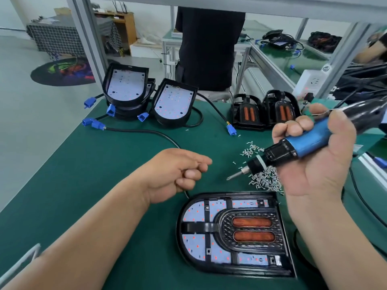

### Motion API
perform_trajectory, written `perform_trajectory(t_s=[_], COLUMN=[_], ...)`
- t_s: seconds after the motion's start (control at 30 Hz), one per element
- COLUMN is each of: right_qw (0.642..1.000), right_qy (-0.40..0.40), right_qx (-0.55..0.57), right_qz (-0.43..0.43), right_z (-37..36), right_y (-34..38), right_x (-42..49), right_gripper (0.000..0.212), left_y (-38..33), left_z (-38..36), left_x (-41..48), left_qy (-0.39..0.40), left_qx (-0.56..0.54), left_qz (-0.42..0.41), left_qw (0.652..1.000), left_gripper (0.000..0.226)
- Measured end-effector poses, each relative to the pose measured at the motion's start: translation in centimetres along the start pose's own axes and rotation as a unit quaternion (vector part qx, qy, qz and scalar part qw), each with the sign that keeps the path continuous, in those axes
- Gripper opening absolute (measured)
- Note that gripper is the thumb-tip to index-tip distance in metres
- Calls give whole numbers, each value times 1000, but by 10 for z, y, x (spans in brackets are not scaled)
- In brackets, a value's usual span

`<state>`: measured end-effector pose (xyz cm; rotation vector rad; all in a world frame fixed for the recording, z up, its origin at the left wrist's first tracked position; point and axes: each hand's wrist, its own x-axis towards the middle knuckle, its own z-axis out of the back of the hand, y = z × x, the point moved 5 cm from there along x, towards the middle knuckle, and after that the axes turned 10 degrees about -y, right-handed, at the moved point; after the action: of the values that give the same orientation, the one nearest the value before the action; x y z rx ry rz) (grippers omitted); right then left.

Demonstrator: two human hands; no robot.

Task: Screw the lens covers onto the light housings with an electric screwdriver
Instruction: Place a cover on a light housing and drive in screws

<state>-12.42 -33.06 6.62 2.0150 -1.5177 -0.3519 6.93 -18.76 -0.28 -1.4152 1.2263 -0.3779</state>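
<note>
Our right hand (314, 164) gripped the electric screwdriver (307, 141), our left hand (178, 172) curled (holding anything? we couldn't tell), and the lens cover (240, 227), likely stiff and light, lay below both, best steadied by its rim.

On the near right of the worktop (104, 164) lies a light housing (194, 243) with a lens cover (251, 230) set in it, and a pile of screws (266, 178) lies just beyond its far right corner. Above the screws the electric screwdriver (301, 145) sits in the grip of the right hand (318, 164), with the left hand (178, 170) to its left, over the worktop. Along the far edge, a stack of housings (125, 86) stands at the left, a single housing (173, 101) leans just right of it, and two more lens covers (247, 114) stand side by side at the far right.
</note>
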Motion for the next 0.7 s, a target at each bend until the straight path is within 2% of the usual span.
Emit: perform_trajectory(t_s=[0.2,0.4,0.53,0.7], right_qw=[999,998,998,998], right_qy=[-42,-67,-64,-62], right_qx=[13,22,18,11], right_qz=[7,2,1,4], right_z=[10,16,16,16], right_y=[1,-1,-3,-4], right_x=[7,12,13,12], right_gripper=[14,13,12,12], left_y=[8,10,12,11], left_z=[-4,-14,-14,-14], left_x=[3,1,2,0], left_qy=[2,64,48,55], left_qx=[-13,-7,-26,-21], left_qz=[-3,-3,9,3], left_qw=[1000,998,998,998], left_gripper=[14,24,31,24])
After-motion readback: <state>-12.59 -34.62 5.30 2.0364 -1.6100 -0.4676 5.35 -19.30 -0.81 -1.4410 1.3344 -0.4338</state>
